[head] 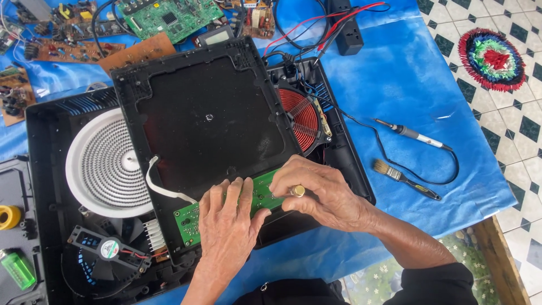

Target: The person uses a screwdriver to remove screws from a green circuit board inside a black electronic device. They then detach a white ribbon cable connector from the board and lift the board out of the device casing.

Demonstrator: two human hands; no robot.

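Note:
A black cooktop top panel (209,113) lies upside down across an opened cooker base (51,169). Along its near edge sits a long green circuit board (189,220) with a white ribbon cable (161,189) leading off to the left. My left hand (226,217) lies flat on the board, fingers spread. My right hand (319,192) presses on the board's right end, fingers curled, with a small brass-coloured round thing (298,191) under the fingers; whether it is gripped is unclear.
White round heater plate (104,169) and cooling fan (107,251) sit in the left base; a copper coil (299,118) shows at right. Soldering iron (415,135), brush (403,178), power strip (347,28), loose circuit boards (169,17), solder spool (8,216) and green lighter (17,270) lie on the blue cloth.

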